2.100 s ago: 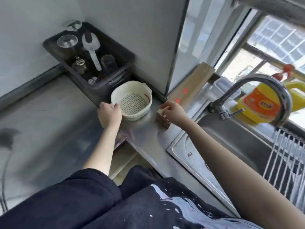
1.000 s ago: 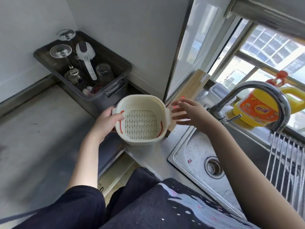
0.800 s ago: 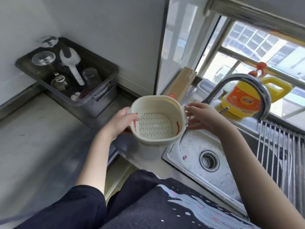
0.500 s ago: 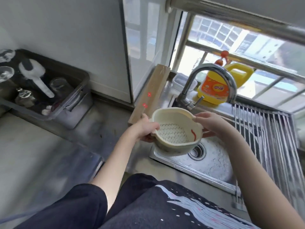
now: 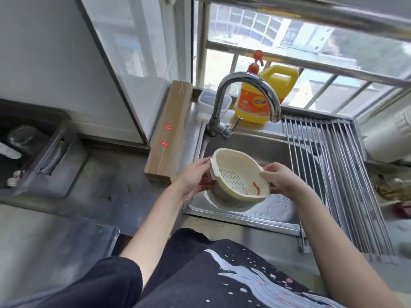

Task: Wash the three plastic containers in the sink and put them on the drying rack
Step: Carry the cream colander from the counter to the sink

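Note:
A cream plastic colander basket [image 5: 239, 174] with a perforated bottom and red marks hangs tilted over the steel sink [image 5: 253, 143]. My left hand [image 5: 195, 176] grips its left rim and my right hand [image 5: 279, 177] grips its right rim. A steel roll-up drying rack [image 5: 329, 165] covers the sink's right part. A clear plastic lidded container [image 5: 212, 101] stands behind the tap on the ledge. A white dish [image 5: 275, 207] lies in the sink below the basket, partly hidden.
The curved tap [image 5: 244, 101] rises just behind the basket. A yellow detergent jug [image 5: 264, 94] stands on the window ledge. A long wooden block [image 5: 169, 130] lies left of the sink. A dark tray [image 5: 31, 152] with glassware sits far left on the steel counter.
The basket went from the counter by the dark tray, lifted by my left hand, rightward to above the sink. My right hand left the wooden block and took the right rim.

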{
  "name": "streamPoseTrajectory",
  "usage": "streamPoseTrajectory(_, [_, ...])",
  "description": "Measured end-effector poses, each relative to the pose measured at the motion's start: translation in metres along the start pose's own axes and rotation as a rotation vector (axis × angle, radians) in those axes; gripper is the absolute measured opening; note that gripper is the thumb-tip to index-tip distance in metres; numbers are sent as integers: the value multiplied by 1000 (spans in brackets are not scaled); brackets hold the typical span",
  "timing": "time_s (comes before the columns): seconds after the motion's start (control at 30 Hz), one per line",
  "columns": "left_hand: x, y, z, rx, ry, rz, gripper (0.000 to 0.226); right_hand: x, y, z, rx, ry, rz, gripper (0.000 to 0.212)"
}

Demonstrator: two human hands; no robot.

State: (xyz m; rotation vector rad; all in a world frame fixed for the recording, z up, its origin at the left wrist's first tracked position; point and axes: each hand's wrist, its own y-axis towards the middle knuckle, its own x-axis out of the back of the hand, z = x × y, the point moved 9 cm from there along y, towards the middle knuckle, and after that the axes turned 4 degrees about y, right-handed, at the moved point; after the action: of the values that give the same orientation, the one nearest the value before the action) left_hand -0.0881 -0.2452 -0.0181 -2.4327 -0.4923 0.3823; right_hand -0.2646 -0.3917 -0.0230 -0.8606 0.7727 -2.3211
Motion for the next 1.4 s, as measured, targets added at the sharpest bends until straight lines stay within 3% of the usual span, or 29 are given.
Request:
streamPoseTrajectory(0.27, [-2, 14, 8, -4, 122, -30, 43, -8, 8, -35, -76, 185, 32, 24])
streamPoseTrajectory(0.43, [-14, 26, 9, 7, 180, -35, 31, -2, 12, -42, -84, 201, 2, 10])
streamPoseTrajectory(0.63, [-17, 31, 8, -71, 293, -102, 19, -8, 25, -51, -143, 338, 15, 48])
streamPoseTrajectory(0.73, [-14, 32, 5, -122, 367, -141, 23, -14, 32, -49, -139, 378, 18, 49])
streamPoseTrajectory(0.83, [-15, 35, 5, -153, 408, -170, 21, -8, 36, -35, -8, 128, -87, 40])
streamPoseTrajectory(0.93, [-17, 38, 6, -189, 468, -195, 16, -1, 21, 6, 290, -22, -236, 21])
streamPoseTrajectory(1.07, [-14, 44, 4, -212, 517, -245, 11, -57, -8, 39, 529, -182, 88, 21])
streamPoseTrajectory(1.23, [-13, 50, 10, -155, 587, -271, 9, -77, 2, 33, 603, -362, 81, 31])
streamPoseTrajectory(1.4, [-20, 58, 18, -110, 640, -212, 11, -76, 12, 29, 636, -418, 119, 18])
